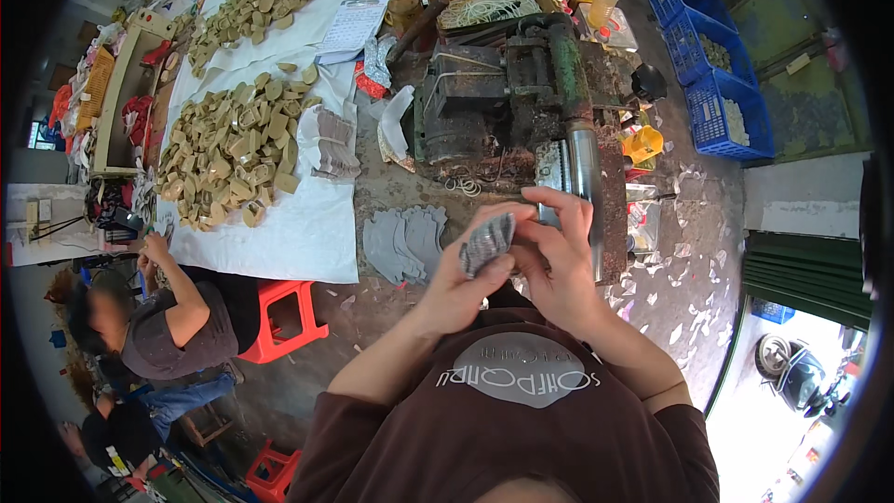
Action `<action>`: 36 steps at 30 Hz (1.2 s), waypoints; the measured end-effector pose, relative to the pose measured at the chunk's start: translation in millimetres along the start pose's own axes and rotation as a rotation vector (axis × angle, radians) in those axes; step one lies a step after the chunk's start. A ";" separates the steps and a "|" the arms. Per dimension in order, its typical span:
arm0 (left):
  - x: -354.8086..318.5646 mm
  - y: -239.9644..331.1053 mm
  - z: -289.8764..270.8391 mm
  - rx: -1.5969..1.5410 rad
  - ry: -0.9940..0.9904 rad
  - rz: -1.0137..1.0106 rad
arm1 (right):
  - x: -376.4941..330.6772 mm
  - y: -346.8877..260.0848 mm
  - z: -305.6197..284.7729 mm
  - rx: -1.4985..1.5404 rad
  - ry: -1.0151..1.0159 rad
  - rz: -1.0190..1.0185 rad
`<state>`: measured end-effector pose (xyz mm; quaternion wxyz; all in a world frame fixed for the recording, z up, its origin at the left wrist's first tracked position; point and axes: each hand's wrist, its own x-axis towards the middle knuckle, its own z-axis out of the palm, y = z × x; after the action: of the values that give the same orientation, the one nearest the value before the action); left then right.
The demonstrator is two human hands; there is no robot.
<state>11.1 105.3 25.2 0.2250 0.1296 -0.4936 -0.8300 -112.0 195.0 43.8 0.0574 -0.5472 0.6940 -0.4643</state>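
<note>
A small stack of thin grey pieces [488, 244], its layered edges facing up, is held in front of my chest. My left hand [466, 272] is closed around it, thumb along the near side. My right hand [561, 256] is close against its right side with bent fingers meeting the left fingertips; whether anything is pinched in them is hidden. Just left of my hands, flat grey cut pieces [405, 240] lie overlapping on the bench. A banded stack of similar pieces [333, 142] rests farther left on white sheeting. Several pale rubber bands [463, 186] lie beyond my hands.
A rusty machine [484, 98] with a shiny metal roller [584, 191] stands ahead. Heaps of tan-green blocks [233, 144] cover the white sheet [317, 247] at left. A tray of cord or bands [489, 7] sits behind. A co-worker [172, 317] sits left near a red stool [284, 321]; blue crates [731, 116] stand right.
</note>
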 end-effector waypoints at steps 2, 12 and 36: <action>7.4 -4.6 17.4 -0.086 0.017 0.045 | -1.4 2.0 -0.8 -0.033 0.100 -0.018; 19.9 -10.6 9.6 0.564 0.351 0.073 | 3.4 25.2 -61.6 0.055 0.116 0.318; -19.2 0.8 -84.1 1.057 0.241 0.051 | -16.4 93.6 -81.6 -0.019 0.011 0.483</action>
<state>64.7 50.6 -14.6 0.2041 0.3072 -0.8176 -0.4422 -219.6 253.0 16.4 0.1577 -0.3632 0.8095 -0.4335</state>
